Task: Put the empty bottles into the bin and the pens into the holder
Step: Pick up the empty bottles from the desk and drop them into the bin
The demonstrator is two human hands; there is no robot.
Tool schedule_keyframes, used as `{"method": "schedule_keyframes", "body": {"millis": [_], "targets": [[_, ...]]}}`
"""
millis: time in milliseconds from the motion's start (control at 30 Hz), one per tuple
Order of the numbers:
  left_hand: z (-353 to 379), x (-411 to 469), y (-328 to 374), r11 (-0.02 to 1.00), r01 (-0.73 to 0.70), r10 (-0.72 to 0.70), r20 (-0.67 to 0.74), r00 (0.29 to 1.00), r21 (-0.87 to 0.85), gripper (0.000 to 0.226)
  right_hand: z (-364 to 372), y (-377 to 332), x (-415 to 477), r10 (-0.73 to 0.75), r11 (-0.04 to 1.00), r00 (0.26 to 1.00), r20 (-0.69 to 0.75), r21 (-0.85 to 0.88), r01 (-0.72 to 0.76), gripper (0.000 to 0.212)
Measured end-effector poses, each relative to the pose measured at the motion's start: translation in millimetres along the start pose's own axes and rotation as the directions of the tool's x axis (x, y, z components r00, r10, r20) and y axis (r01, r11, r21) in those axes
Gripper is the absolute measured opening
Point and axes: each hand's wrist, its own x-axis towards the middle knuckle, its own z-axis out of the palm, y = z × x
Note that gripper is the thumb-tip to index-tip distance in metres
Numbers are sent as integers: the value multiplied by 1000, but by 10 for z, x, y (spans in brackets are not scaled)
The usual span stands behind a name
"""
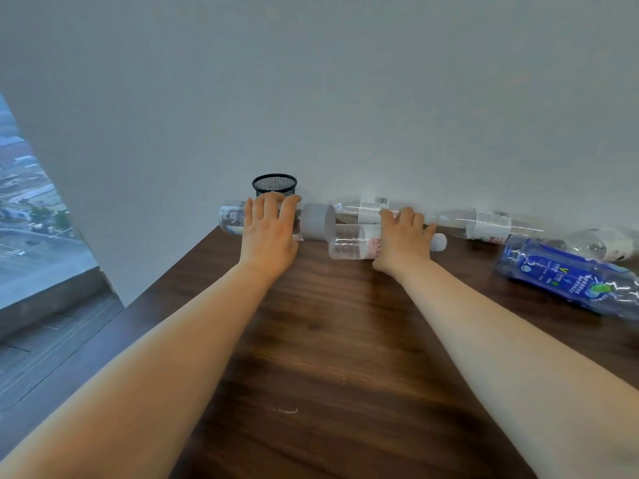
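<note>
Several empty clear bottles lie on their sides along the far edge of a dark wooden table (328, 340). My left hand (269, 233) is wrapped over a clear bottle with a wide grey cap (318, 221) at the far left. My right hand (403, 242) grips a small clear bottle with a pink label (349, 242). A black mesh pen holder (274, 184) stands against the wall just behind my left hand. No pens and no bin are in view.
Behind my right hand lie two more clear bottles (366, 207) (484, 223) with white labels. A blue-labelled bottle (567, 276) and another clear one (601, 243) lie at the right. A window (27, 216) is at the left beyond the table's edge.
</note>
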Motion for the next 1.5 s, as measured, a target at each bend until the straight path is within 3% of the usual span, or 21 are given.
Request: {"method": "schedule_keyframes", "body": {"millis": [100,200,300,367,467,533,633,700,867,1033,1167,1300,1500], "targets": [[-113,-17,44,998,41,-41,-4,999,-44,63,-25,0,-37,-31,999,990,140,-29,35,91],[-242,-68,-16,996,65,-68,-53,996,-60,62,-53,-71,-118,-21,1000,983,185,-15,24,87],[-427,-147,-153,988,119,-128,-88,988,-102,60,-130,-291,-239,-46,967,986,162,254,4,81],[-592,-228,-288,981,156,-167,-93,982,-119,59,-216,-543,-341,-89,889,994,69,456,48,77],[-828,-382,-551,967,211,-224,-81,971,-142,60,-348,-1005,-515,-198,761,979,-41,624,180,69],[-972,-550,-811,951,253,-274,-106,956,-176,61,-397,-1379,-653,-262,653,965,-29,731,199,64],[-1156,-823,-1223,901,346,-393,-152,907,-264,65,-384,-1913,-798,-297,462,951,84,885,66,58],[-1304,-1047,-1557,849,440,-499,-172,849,-292,67,-313,-2311,-875,-341,430,932,120,902,41,59],[-1656,-1700,-2365,696,631,-707,-176,685,-341,69,-211,-3241,-1028,-552,584,833,-33,698,414,69],[-1785,-2270,-2929,587,756,-809,-155,568,-291,72,-6,-4035,-1227,-592,620,805,41,661,422,61],[-1735,-2556,-3151,559,789,-826,-90,556,-255,72,317,-4419,-1252,-575,708,810,119,568,419,66],[-1611,-2705,-3304,512,815,-848,-6,531,-272,72,464,-4600,-1207,-501,777,846,185,527,345,92],[-1281,-2720,-3334,502,797,-823,97,560,-337,71,525,-4637,-1249,-561,708,820,113,578,405,70]]}}
